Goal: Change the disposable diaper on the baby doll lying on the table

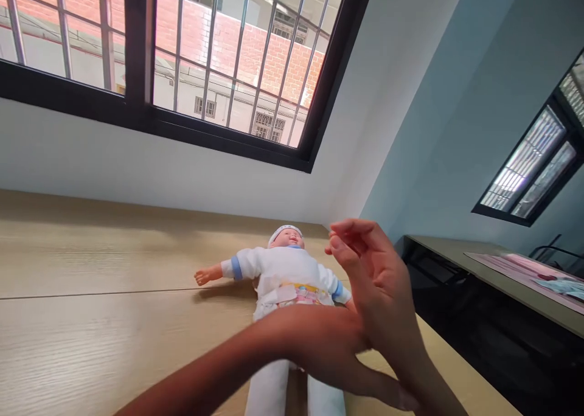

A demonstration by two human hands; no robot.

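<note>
This was an indoor room on an upper floor, probably a childcare practice room or a small training room, though the tilted view made that hard to settle. A long pale wood tabletop ran with its far edge against a white wall, and a baby doll lay on it. A black-framed window with metal security bars looked out on a red brick wall and a white building. A pale blue wall held a second barred window. Beside the tabletop stood a dark-sided desk with a pink mat on top.
</note>
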